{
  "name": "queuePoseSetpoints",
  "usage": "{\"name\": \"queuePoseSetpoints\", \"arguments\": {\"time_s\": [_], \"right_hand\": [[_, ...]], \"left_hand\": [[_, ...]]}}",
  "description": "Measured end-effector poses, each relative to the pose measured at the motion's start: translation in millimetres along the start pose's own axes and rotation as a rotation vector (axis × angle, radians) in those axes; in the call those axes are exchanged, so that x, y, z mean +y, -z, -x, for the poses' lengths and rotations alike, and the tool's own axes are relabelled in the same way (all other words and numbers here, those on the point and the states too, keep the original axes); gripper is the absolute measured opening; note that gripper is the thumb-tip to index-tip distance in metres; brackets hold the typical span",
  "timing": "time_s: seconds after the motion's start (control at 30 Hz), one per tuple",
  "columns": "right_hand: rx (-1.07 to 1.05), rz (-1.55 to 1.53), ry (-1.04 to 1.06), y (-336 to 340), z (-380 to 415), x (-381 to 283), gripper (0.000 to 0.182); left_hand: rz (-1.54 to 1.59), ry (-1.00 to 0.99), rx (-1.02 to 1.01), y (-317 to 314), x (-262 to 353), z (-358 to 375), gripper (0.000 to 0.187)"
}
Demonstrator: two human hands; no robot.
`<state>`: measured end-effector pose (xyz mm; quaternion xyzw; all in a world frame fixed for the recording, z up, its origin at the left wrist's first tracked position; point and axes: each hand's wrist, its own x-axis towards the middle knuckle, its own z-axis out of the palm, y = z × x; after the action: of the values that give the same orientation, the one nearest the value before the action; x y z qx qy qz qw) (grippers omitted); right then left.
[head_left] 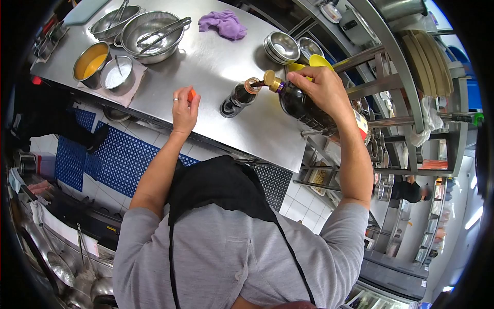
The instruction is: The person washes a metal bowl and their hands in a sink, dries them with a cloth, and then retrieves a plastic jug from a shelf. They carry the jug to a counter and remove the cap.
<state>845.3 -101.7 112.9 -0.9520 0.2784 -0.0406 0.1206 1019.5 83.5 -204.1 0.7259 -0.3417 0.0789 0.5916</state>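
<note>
My right hand [321, 87] grips a large dark sauce bottle [301, 105], tilted so its gold-capped neck meets the mouth of a small dark bottle [237, 97] standing on the steel counter [216, 62]. Dark liquid shows at the spout between them. My left hand [182, 109], with a ring on it, rests on the counter to the left of the small bottle. It pinches a small orange cap [191, 95] between its fingertips.
At the back left are a colander with tongs [152, 33], a second strainer bowl [114, 21], a pot of yellow liquid [91, 63] and a small steel bowl [117, 72]. A purple cloth [224, 23], stacked steel bowls [282, 47] and yellow cups [314, 63] lie further back. Shelving stands to the right.
</note>
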Motion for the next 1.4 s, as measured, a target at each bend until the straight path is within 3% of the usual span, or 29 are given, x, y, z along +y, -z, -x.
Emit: {"name": "queuePoseSetpoints", "arguments": {"time_s": [1.4], "right_hand": [[-0.007,0.02,0.027,-2.8,-4.5,4.0,0.037]], "left_hand": [[-0.022,0.009,0.001,-0.5,0.0,0.0,0.033]]}}
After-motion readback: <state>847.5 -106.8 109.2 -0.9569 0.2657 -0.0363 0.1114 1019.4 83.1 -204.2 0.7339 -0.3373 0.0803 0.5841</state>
